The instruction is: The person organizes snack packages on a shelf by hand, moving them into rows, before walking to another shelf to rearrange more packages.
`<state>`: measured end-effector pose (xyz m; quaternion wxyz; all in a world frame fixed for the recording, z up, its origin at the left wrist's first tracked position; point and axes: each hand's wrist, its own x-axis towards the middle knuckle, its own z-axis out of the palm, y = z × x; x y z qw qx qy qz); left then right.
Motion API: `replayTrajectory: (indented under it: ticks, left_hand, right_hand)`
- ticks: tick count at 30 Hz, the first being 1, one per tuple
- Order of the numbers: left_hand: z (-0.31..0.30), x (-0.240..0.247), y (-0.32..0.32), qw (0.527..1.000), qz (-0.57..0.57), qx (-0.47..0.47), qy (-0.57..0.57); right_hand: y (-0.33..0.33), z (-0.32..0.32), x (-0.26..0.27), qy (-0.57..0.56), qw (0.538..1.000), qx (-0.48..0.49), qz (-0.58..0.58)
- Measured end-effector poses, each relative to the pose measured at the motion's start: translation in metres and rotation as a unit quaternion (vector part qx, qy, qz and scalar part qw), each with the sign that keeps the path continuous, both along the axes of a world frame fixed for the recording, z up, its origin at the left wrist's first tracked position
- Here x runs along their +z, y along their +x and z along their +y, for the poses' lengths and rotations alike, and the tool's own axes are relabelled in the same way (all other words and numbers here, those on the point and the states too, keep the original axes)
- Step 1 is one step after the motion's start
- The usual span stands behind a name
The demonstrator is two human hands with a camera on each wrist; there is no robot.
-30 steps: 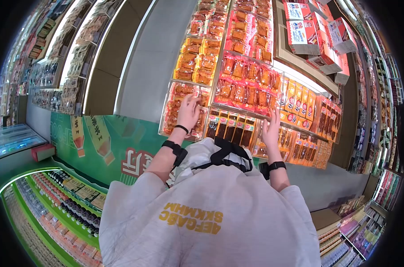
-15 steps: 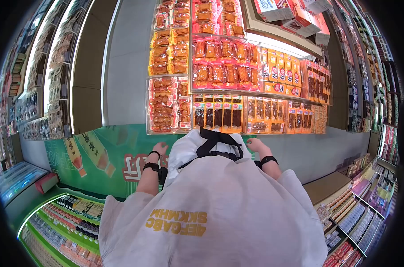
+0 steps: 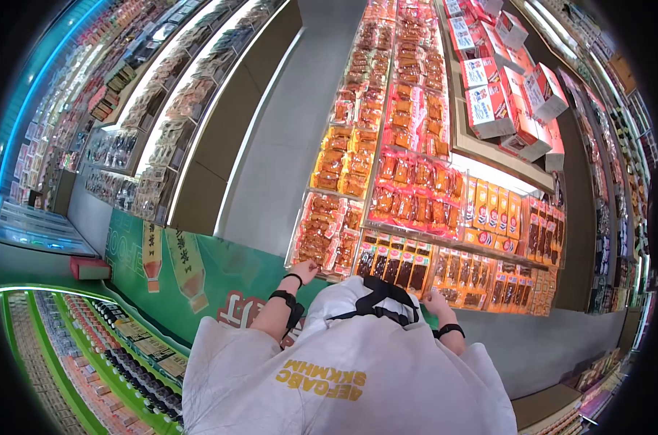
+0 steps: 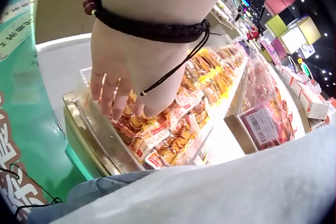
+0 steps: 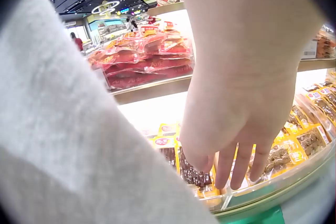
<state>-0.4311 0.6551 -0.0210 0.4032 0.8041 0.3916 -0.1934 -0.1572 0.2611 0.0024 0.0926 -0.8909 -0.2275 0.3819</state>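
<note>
My left hand (image 3: 305, 270) hangs at the front edge of a bin of red-and-white snack packs (image 3: 322, 235). In the left wrist view its fingers (image 4: 119, 95) point loosely down, overlapping the bin's front corner, with nothing held. On the other side of my body, my right hand (image 3: 436, 303) is low by the front rim of the lower tier. The right wrist view shows its fingers (image 5: 242, 163) hanging relaxed and holding nothing. Behind them lie dark-filled snack packs (image 5: 195, 174) and yellow-edged packs (image 5: 283, 155).
A raised tier holds pink packs (image 3: 414, 192), with orange packs (image 3: 494, 206) to its right. Red-and-white boxes (image 3: 488, 109) are stacked behind. Grey floor (image 3: 293, 109) runs along the left; a green bottle-print panel (image 3: 220, 268) and drink shelves (image 3: 118, 355) lie nearer.
Both hands were raised over the snack packs, then drew back and dropped beside my body. Now they are at the display's front edge. The head view has swung too.
</note>
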Motion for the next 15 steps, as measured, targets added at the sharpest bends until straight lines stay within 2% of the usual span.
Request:
replayTrajectory:
  ticks: [2, 3, 5, 6, 8, 9, 11, 12, 13, 14, 15]
  left_hand:
    - [-0.007, -0.001, -0.021, 1.000, 0.001, 0.011, 0.020]
    - [-0.017, 0.034, -0.018, 0.995, 0.078, 0.044, -0.035]
    - [-0.034, 0.014, -0.045, 0.991, 0.129, 0.007, -0.024]
    - [-0.043, 0.003, -0.055, 0.992, 0.124, 0.029, -0.021]
    - [-0.064, -0.011, -0.072, 0.974, 0.202, -0.101, -0.033]
    - [-0.075, 0.002, -0.071, 0.975, 0.202, -0.085, -0.032]
    - [-0.104, 0.050, -0.056, 0.954, 0.250, -0.134, -0.100]
    - [-0.122, 0.057, -0.049, 0.955, 0.251, -0.122, -0.103]
    - [-0.138, 0.060, -0.042, 0.960, 0.244, -0.011, -0.137]
    - [-0.153, 0.063, -0.041, 0.952, 0.234, 0.101, -0.169]
    - [-0.164, 0.059, -0.047, 0.968, 0.202, 0.030, -0.145]
  right_hand:
    - [0.006, -0.008, -0.008, 0.016, 1.000, 0.005, 0.012]
    - [0.008, -0.009, -0.008, 0.027, 1.000, 0.014, 0.005]
    - [0.011, -0.015, -0.011, 0.048, 0.999, 0.020, 0.002]
    - [0.014, -0.021, -0.019, 0.060, 0.998, 0.013, 0.004]
    - [0.018, -0.043, -0.038, 0.107, 0.994, 0.017, -0.004]
    - [0.020, -0.054, -0.042, 0.111, 0.993, 0.032, -0.002]
    - [0.020, -0.082, -0.047, 0.113, 0.993, 0.031, 0.020]
    - [0.022, -0.094, -0.046, 0.112, 0.993, 0.030, 0.031]
    - [0.021, -0.104, -0.043, 0.112, 0.992, 0.042, 0.034]
    - [0.017, -0.116, -0.040, 0.072, 0.996, -0.004, 0.059]
    - [0.013, -0.126, -0.033, 0.030, 0.995, -0.050, 0.081]
